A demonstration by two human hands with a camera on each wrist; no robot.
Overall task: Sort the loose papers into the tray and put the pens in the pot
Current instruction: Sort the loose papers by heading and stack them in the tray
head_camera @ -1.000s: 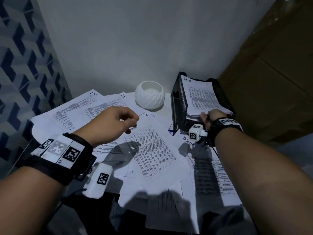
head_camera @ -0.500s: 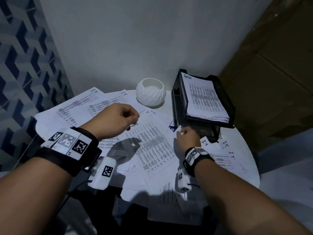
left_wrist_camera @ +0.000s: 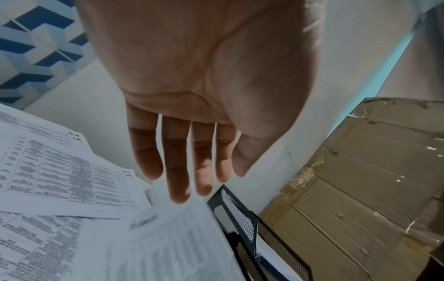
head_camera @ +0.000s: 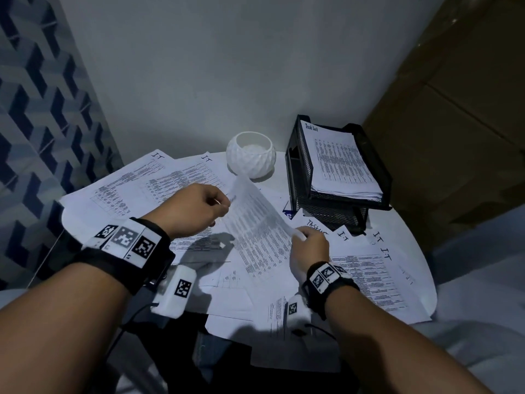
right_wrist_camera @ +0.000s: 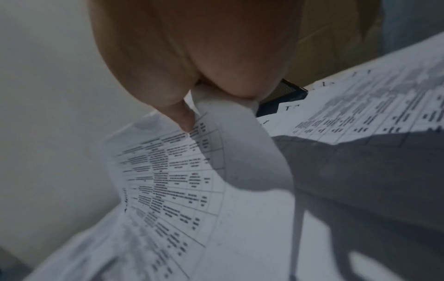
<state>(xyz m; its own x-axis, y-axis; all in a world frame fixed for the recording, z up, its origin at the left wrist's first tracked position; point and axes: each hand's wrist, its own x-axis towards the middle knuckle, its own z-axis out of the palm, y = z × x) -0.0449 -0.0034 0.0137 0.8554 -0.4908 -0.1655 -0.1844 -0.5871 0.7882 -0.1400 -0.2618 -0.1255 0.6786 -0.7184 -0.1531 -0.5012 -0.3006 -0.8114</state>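
Head view: right hand (head_camera: 308, 248) pinches a printed sheet (head_camera: 258, 231) by its right edge, lifting it off the paper litter on the round white table (head_camera: 409, 243), likely bound for the black mesh tray (head_camera: 366, 200), already stacked. Left hand (head_camera: 193, 209) touches the sheet's top corner; grip unclear. White faceted pot (head_camera: 251, 157) is empty; no pens visible.

Left wrist: fingers (left_wrist_camera: 177, 167) hang straight, loose, over the sheet.

Right wrist: thumb and fingers clamp the thin, curling paper.
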